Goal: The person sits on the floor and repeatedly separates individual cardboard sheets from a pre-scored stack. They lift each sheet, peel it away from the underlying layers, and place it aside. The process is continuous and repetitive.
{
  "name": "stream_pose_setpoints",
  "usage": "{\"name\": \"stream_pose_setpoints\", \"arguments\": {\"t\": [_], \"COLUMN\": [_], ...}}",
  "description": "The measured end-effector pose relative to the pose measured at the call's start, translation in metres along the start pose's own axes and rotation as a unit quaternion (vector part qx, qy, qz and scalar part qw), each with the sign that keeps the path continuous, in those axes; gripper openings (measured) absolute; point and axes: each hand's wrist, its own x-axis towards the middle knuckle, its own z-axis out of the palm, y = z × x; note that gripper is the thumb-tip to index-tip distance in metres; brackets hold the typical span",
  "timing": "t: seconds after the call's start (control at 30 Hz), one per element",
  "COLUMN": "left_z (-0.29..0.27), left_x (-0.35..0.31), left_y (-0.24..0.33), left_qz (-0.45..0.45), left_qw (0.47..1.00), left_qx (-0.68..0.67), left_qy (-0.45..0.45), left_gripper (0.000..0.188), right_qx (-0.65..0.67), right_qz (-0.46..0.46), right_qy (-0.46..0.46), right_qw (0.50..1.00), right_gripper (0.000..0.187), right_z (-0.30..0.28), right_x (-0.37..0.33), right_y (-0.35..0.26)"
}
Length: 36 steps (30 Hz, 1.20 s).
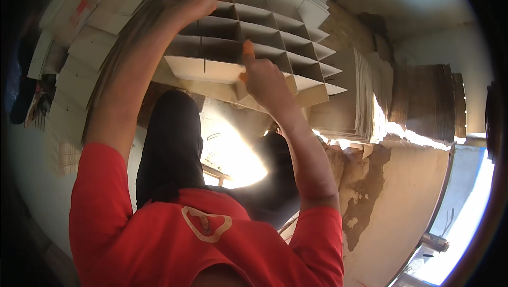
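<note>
A grid of interlocking cardboard dividers with open square cells lies in front of me, its notched strip ends sticking out on the right. My left hand is at its far left part, the fingers closed over a strip's edge; the thumb is hidden. Nearer, my right hand grips a crossing strip at the near side. Its index finger lies along the cardboard and the thumb sits lower, against the near strip. A pale cardboard panel forms the near left side of the grid.
Stacks of flat cardboard sheets stand right of the grid, with a browner stack beyond. More cardboard leans on the left. Bright sunlight falls on the floor between my legs. A stained wall rises at the right.
</note>
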Motion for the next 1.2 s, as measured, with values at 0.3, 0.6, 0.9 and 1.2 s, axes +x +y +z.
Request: {"name": "stream_pose_setpoints", "arguments": {"t": [0.3, 0.6, 0.9, 1.2], "left_z": [-0.087, -0.092, -0.096, -0.055], "left_x": [-0.070, -0.127, -0.130, -0.142], "left_y": [0.077, 0.119, 0.123, 0.085], "left_qz": [-0.041, -0.123, -0.156, -0.075], "left_qw": [0.988, 0.982, 0.979, 0.983], "left_qx": [-0.073, -0.109, -0.089, -0.122], "left_qy": [0.133, 0.095, 0.100, 0.113], "left_gripper": [0.041, 0.035, 0.036, 0.036], "right_qx": [-0.304, -0.206, -0.142, 0.155], "right_qz": [0.256, 0.330, 0.438, 0.043], "right_qy": [0.330, 0.184, 0.321, 0.428], "right_qw": [0.856, 0.902, 0.828, 0.889], "right_gripper": [0.045, 0.037, 0.025, 0.035], "right_z": [-0.014, -0.021, -0.064, -0.106], "right_x": [-0.135, -0.155, -0.139, -0.049], "right_y": [0.191, 0.224, 0.177, 0.019]}}
